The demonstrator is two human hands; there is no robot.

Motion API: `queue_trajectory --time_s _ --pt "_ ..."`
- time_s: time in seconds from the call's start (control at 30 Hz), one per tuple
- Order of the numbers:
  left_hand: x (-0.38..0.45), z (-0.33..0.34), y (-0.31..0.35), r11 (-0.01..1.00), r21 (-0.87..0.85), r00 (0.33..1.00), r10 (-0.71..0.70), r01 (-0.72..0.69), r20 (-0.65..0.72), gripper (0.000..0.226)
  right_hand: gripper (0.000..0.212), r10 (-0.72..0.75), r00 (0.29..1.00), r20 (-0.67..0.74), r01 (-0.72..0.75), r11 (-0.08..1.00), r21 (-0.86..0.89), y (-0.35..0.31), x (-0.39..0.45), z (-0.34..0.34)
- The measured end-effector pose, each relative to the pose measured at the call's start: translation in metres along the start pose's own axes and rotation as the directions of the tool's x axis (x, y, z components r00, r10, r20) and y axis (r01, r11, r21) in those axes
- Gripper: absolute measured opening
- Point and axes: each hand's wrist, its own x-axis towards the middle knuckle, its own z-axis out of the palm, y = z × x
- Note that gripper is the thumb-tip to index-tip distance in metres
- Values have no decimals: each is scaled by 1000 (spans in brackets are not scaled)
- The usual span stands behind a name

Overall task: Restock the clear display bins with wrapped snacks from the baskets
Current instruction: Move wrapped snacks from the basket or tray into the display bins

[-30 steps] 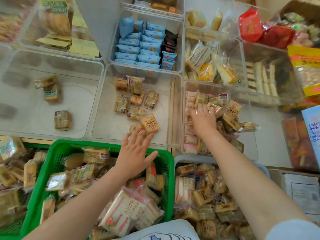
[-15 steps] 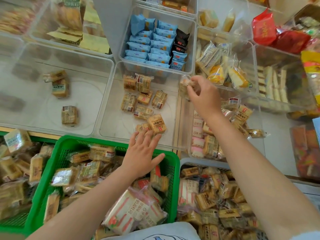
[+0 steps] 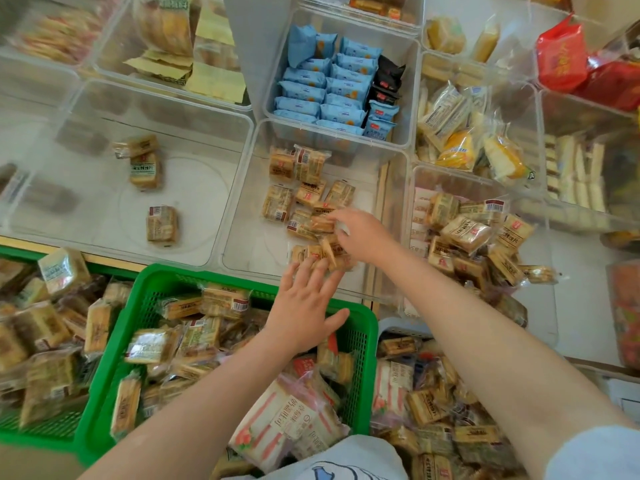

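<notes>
Both hands (image 3: 363,235) over middle bin (image 3: 242,188)

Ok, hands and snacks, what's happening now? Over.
Right hand fingers on a tan wrapped snack inside the middle clear plastic bin. Left hand open, flat above the green plastic basket. Nothing blocking.

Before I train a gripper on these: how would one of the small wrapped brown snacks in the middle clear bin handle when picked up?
Probably light: the right hand lifts one wrapped snack by the fingers alone. The glossy film looks slippery and crinkly, so its loose ends would likely flop. The blocky shape suggests a fairly stiff, perhaps crumbly core, unlikely to roll in the middle bin.
</notes>
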Motion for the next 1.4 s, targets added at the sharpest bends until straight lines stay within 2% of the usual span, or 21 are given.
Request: queue_trajectory --time_s 0.07,0.13,0.2,0.23,0.3,0.37,0.43,0.6,0.7,0.77,0.87,0.9,0.97,1.07,1.17,1.23,1.3,1.4 --pt "0 -1 2 1000 2 1000 -25 25 4 77 39 34 992 -123 -32 999 20 15 -15 -14" --pt "2 -1 8 999 17 999 -41 40 24 80 37 109 950 -294 -128 991 -45 37 -31 -26" --pt "4 1 20 1000 27 998 2 -4 64 80 37 218 880 -422 -319 930 -184 65 -46 -33" --pt "5 1 26 999 33 997 26 -29 73 80 41 288 850 -440 -421 875 -240 78 -55 -36" --pt "8 1 35 998 42 995 39 -43 88 79 52 427 815 -392 -554 771 -313 102 -72 -36" --pt "8 1 36 997 58 994 38 -44 102 79 60 496 807 -321 -589 718 -371 117 -87 -31" --pt "7 2 34 996 71 993 37 -45 111 78 62 520 793 -318 -609 696 -379 122 -95 -30" --pt "8 2 34 997 65 993 33 -40 117 77 51 619 741 -259 -670 703 -237 116 -91 -46" --pt "7 1 33 997 57 994 38 -44 105 76 47 577 775 -257 -628 747 -218 103 -86 -58" --pt "8 2 33 998 40 995 38 -42 90 75 42 499 795 -344 -578 795 -182 90 -84 -64" --pt "8 5 31 998 25 997 49 -51 65 75 39 353 780 -517 -406 914 12 66 -76 -67" --pt "8 6 31 998 29 997 55 -57 61 76 38 322 800 -506 -318 943 98 58 -69 -65" --pt "9 6 29 997 42 996 66 -68 63 77 38 260 896 -361 -189 957 221 41 -51 -58" --pt "10 4 29 996 50 994 73 -77 77 77 28 122 975 -189 -109 991 78 26 -31 -32" --pt "10 3 29 995 53 994 84 -88 75 77 18 48 998 -31 -52 991 -127 22 -22 -4" --pt "10 2 29 995 44 993 82 -86 82 77 23 48 995 90 -17 950 -312 22 -21 1" --pt "10 3 29 995 38 993 84 -87 80 77 32 48 995 82 -17 940 -341 28 -24 -3" --pt "10 5 29 995 34 994 87 -89 73 77 36 27 982 -188 -61 982 -177 44 -47 -19"
